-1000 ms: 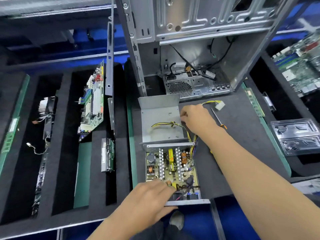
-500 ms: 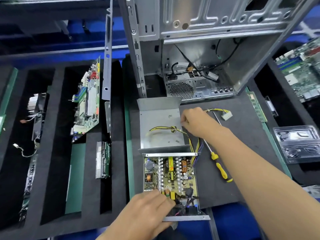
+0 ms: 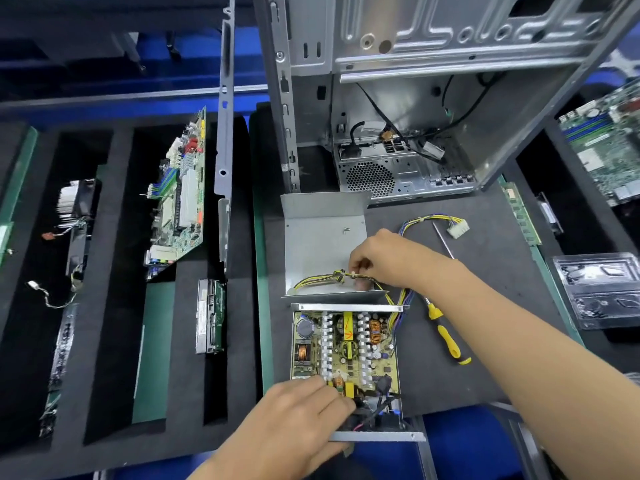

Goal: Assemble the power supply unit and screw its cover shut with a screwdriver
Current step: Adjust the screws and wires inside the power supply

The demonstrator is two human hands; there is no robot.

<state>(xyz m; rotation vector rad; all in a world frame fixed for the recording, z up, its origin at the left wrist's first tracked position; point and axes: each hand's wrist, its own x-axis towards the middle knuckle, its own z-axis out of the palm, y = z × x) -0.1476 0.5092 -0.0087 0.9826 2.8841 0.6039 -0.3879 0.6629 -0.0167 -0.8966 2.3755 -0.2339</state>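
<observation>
The open power supply unit [image 3: 346, 344] lies on the dark mat with its circuit board exposed. Its grey metal cover [image 3: 322, 244] lies open-side up just behind it. A yellow and black cable bundle [image 3: 318, 277] runs across the cover, and my right hand [image 3: 388, 261] pinches it near a white tie. My left hand [image 3: 298, 417] rests on the near end of the unit, fingers over the black wires there. A small screw [image 3: 346, 230] lies inside the cover. The yellow-handled screwdriver [image 3: 446, 334] lies on the mat right of the unit.
An open computer case [image 3: 433, 109] stands behind the cover. A white connector [image 3: 458, 228] ends the cable on the mat. A motherboard [image 3: 180, 199] leans in the foam tray at left, with a drive [image 3: 209, 317] beside it. A clear plastic tray [image 3: 602, 292] sits at right.
My right hand has moved down and nearer, from the cover's right edge onto the yellow cable bundle, and now pinches it. My left hand stays on the unit's near end.
</observation>
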